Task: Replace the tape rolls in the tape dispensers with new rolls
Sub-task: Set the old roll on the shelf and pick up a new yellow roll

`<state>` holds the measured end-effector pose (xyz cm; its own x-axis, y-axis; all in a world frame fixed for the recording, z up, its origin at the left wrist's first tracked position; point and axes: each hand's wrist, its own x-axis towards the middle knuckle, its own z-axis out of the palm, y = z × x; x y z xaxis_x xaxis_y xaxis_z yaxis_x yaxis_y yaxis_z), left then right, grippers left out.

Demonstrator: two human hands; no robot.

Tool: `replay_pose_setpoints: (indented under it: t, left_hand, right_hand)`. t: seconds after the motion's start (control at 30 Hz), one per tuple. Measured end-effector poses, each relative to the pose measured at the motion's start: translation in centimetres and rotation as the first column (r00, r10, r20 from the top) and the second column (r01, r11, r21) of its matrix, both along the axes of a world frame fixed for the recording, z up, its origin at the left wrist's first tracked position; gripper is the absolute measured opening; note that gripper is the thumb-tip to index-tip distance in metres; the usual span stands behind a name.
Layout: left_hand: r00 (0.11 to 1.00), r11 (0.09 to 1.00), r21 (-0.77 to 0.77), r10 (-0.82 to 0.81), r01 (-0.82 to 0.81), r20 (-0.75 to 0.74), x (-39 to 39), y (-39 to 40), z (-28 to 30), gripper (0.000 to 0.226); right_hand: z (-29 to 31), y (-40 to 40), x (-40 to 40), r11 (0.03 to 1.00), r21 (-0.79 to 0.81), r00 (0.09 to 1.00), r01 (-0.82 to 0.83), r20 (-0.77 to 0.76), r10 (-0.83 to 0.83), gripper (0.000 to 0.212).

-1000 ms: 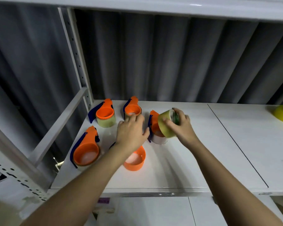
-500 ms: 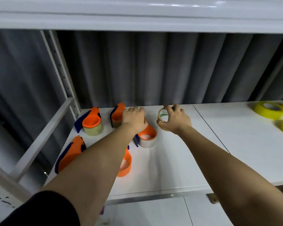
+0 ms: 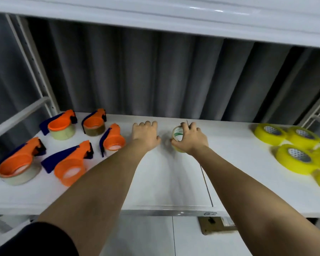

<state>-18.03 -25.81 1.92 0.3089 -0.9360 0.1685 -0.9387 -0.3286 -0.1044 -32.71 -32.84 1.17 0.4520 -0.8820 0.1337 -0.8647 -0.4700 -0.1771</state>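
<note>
My right hand (image 3: 190, 138) grips a small pale tape roll (image 3: 177, 134) standing on edge on the white shelf (image 3: 164, 182), mid-back. My left hand (image 3: 145, 134) rests on the shelf just left of it, knuckles up, holding nothing. Several orange tape dispensers with blue handles stand at the left: two at the back (image 3: 61, 124) (image 3: 94, 122), one nearer the middle (image 3: 113, 140), two at the front (image 3: 19, 161) (image 3: 70, 166). Several new yellow tape rolls (image 3: 294, 157) lie at the right.
A grey corrugated wall (image 3: 155, 74) closes the back of the shelf. A white shelf board (image 3: 155, 13) hangs overhead. A metal upright and rail (image 3: 20, 115) border the left side. A seam (image 3: 206, 183) splits the shelf surface right of centre.
The view has swung right, bringing the yellow rolls into sight. My right hand carried the small roll to the right, away from the dispensers. My left hand came off the dispensers and followed.
</note>
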Motion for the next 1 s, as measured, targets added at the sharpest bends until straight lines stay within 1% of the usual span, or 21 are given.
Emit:
replay_pose_setpoints:
  t: [0.1,0.2,0.33,0.47,0.6,0.8,1.0]
  left_hand:
    - [1.0,1.0,0.014,0.0,0.0,0.005,-2.4,-0.6,-0.1,0.045]
    - [1.0,1.0,0.024,-0.02,0.02,0.018,-4.3,-1.2,0.0,0.044]
    - [0.996,0.997,0.012,-0.079,0.079,0.031,-6.5,-2.2,0.1,0.042]
    - [0.987,0.987,0.01,-0.158,0.158,0.037,-8.6,-2.8,0.0,0.041]
    - [0.983,0.983,0.01,-0.184,0.184,0.024,-11.2,-3.7,0.2,0.04]
    - [0.976,0.977,0.003,-0.215,0.215,0.028,-17.5,-6.4,0.1,0.042]
    - [0.982,0.982,0.0,-0.187,0.187,-0.016,-25.6,-10.1,-0.8,0.043]
  right_hand:
    - [0.0,-0.7,-2.4,1.0,0.0,1.0,0.018,0.007,-0.018,0.074]
    - [-0.1,-1.3,-4.2,0.998,0.017,0.997,0.053,0.046,-0.054,0.071]
    - [-0.2,-1.7,-6.4,0.995,0.017,0.993,0.103,0.054,-0.104,0.068]
    - [-0.2,-1.9,-8.6,0.992,-0.019,0.992,0.123,0.019,-0.123,0.071]
    - [-0.2,-2.6,-11.5,0.991,0.002,0.99,0.135,0.041,-0.135,0.072]
    - [-0.4,-5.1,-17.8,0.985,0.022,0.981,0.17,0.09,-0.171,0.073]
    - [-0.7,-9.1,-25.5,0.99,-0.004,0.988,0.142,0.065,-0.141,0.074]
